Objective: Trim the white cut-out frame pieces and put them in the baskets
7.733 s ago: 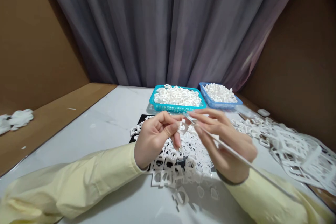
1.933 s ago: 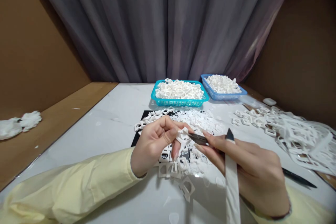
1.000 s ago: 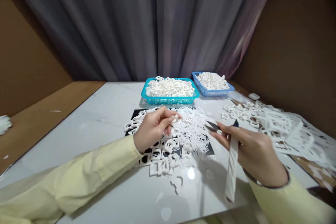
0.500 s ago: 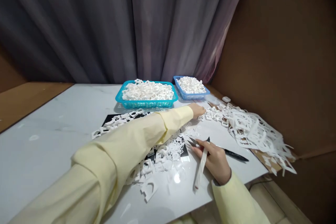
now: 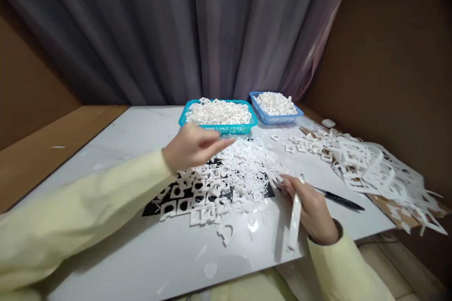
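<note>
My left hand [image 5: 192, 149] hovers over the left part of the pile of white cut-out pieces [image 5: 212, 188], just in front of the turquoise basket [image 5: 219, 129]. Motion blurs it a little; its fingers reach to the right, with nothing visible between them. Held in my right hand [image 5: 312, 207], a slim white-handled tool [image 5: 295, 221] slants down toward the table's front edge. A long black tool [image 5: 344, 201] passes behind this hand, and a dark point shows by its fingertips; whether the hand touches that tool is unclear. Many pieces are square frames with rounded openings.
A black mat [image 5: 151, 208] lies beneath the pile on the white table [image 5: 116, 150]. Behind stands a blue basket [image 5: 278, 118] of small white parts. Tangled white strips [image 5: 381, 169] spill over the right edge. A grey curtain [image 5: 226, 33] and brown panels [image 5: 395, 56] surround the table.
My left hand has come back leftward from the loose pieces at the right, uncovering the pile and mat. My right hand keeps the white-handled tool. The camera's view has shifted slightly.
</note>
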`<state>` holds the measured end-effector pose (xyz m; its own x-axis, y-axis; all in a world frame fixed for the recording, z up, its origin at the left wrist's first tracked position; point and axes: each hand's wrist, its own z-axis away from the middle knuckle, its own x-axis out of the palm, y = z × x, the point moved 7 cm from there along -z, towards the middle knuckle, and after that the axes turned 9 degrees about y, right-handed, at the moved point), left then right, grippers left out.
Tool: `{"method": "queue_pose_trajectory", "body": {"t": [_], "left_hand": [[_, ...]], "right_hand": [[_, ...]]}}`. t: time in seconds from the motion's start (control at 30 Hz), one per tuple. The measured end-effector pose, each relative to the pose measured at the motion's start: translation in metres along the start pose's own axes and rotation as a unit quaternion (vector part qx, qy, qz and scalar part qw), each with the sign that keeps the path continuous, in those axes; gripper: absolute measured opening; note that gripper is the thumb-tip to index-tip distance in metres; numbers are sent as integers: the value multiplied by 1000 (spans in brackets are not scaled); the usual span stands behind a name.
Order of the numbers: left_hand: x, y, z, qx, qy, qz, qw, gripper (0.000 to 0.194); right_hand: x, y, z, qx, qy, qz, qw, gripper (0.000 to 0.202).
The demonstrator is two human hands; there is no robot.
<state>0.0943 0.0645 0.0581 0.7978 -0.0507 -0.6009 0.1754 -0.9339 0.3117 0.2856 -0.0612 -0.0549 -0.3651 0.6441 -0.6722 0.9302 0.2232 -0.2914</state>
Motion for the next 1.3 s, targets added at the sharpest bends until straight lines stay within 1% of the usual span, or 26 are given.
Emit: {"method": "queue_pose_trajectory", "body": {"t": [0.07, 0.13, 0.2, 0.27, 0.3, 0.37, 0.43, 0.47, 0.53, 0.6, 0.7, 0.73, 0.8, 0.87, 0.9, 0.93, 0.97, 1.0, 1.03, 1.1, 1.13, 1.17, 1.3], "left_hand": [[-8, 20, 43, 40, -45, -13, 998, 41], [-8, 34, 80, 68, -109, -28, 991, 34], [-8, 42, 104, 85, -140, -32, 986, 32], [-11, 43, 113, 94, -143, -41, 984, 31], [-12, 41, 113, 89, -138, -50, 985, 31], [-11, 33, 105, 58, -136, -69, 987, 29], [-4, 24, 92, 19, -155, -78, 985, 28], [3, 23, 85, 16, -166, -75, 983, 27], [17, 24, 71, 43, -175, -62, 982, 21], [32, 27, 60, 74, -177, -38, 981, 22], [50, 29, 54, 76, -189, 17, 979, 19], [53, 29, 54, 69, -188, 37, 979, 16], [53, 28, 56, 41, -174, 75, 981, 14], [49, 24, 58, -15, -154, 104, 982, 13], [47, 20, 60, -60, -151, 121, 979, 14], [47, 15, 63, -117, -157, 144, 970, 15], [48, 10, 66, -183, -170, 177, 952, 17], [50, 6, 70, -251, -185, 220, 924, 18], [53, 3, 75, -314, -200, 267, 889, 20], [55, 1, 82, -409, -215, 351, 814, 20], [55, 0, 85, -440, -215, 375, 787, 19], [54, 0, 86, -463, -215, 388, 767, 18], [52, 0, 94, -532, -215, 425, 700, 21]], "right_hand": [[15, -23, -7, -45, -55, -20, 997, 23], [31, -44, -16, -90, -102, -35, 990, 21], [44, -59, -24, -123, -139, -43, 982, 19], [53, -66, -31, -144, -167, -46, 974, 19], [56, -67, -33, -152, -178, -47, 971, 20], [59, -69, -36, -162, -195, -49, 966, 20], [59, -69, -39, -163, -202, -56, 964, 19], [57, -70, -42, -160, -202, -62, 964, 18], [48, -73, -47, -143, -196, -77, 967, 16], [37, -79, -54, -114, -189, -96, 971, 16], [19, -89, -56, -63, -187, -122, 973, 18], [14, -91, -56, -36, -183, -135, 973, 21], [8, -89, -51, 59, -163, -188, 967, 23], [9, -83, -42, 169, -136, -248, 944, 23], [11, -81, -38, 209, -121, -269, 932, 23], [13, -80, -34, 229, -104, -280, 926, 23], [15, -80, -32, 236, -87, -287, 924, 22], [18, -81, -31, 235, -71, -291, 925, 19], [20, -81, -30, 233, -56, -294, 925, 17], [24, -82, -29, 228, -34, -299, 926, 13], [25, -83, -29, 228, -29, -299, 926, 12], [27, -83, -29, 228, -24, -298, 927, 11], [29, -84, -28, 231, -18, -287, 930, 10]]}}
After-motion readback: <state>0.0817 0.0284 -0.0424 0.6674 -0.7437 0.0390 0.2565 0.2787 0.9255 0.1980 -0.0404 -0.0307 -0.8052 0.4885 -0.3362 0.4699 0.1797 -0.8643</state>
